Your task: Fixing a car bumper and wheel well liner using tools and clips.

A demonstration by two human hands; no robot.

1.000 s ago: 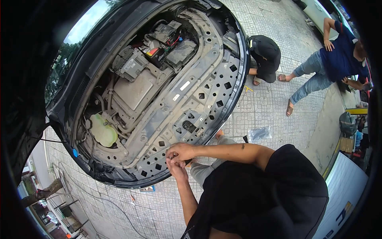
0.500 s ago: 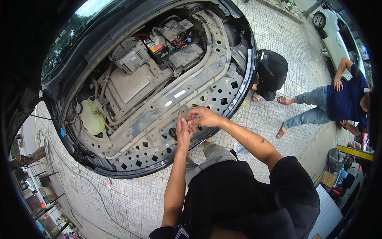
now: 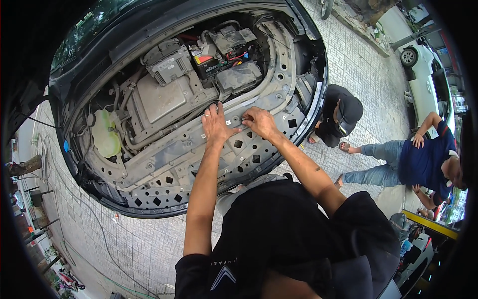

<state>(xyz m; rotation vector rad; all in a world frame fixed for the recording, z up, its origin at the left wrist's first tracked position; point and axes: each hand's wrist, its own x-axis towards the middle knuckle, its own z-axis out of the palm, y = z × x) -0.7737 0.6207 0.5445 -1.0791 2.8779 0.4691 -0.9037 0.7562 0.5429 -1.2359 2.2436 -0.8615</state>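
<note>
In front of me is a car's open engine bay with a dusty front panel (image 3: 158,158), pierced by round and square holes. My left hand (image 3: 215,125) lies on the panel's rear part, its fingers reaching over the inner edge and a ring on one of them. Just right of it, my right hand (image 3: 260,122) has curled, pinched fingertips at the panel surface; anything between them is too small to make out. Beyond the hands are a flat grey cover (image 3: 164,99), a finned control unit (image 3: 172,69), a battery (image 3: 203,69) and a dusty black box (image 3: 240,77). A pale green fluid reservoir (image 3: 106,135) sits at the left.
To the right of the bumper crouches a person in a black cap (image 3: 343,112). Farther right stands a person in a dark blue shirt (image 3: 427,160). A white car (image 3: 424,79) is parked behind, and a yellow bar (image 3: 432,225) runs at lower right. Hoses cross the paving at lower left.
My hands were together above the panel's front part, fingertips meeting. Now they are apart and farther forward, both down at the panel. The view has shifted, and the crouching person's head has moved.
</note>
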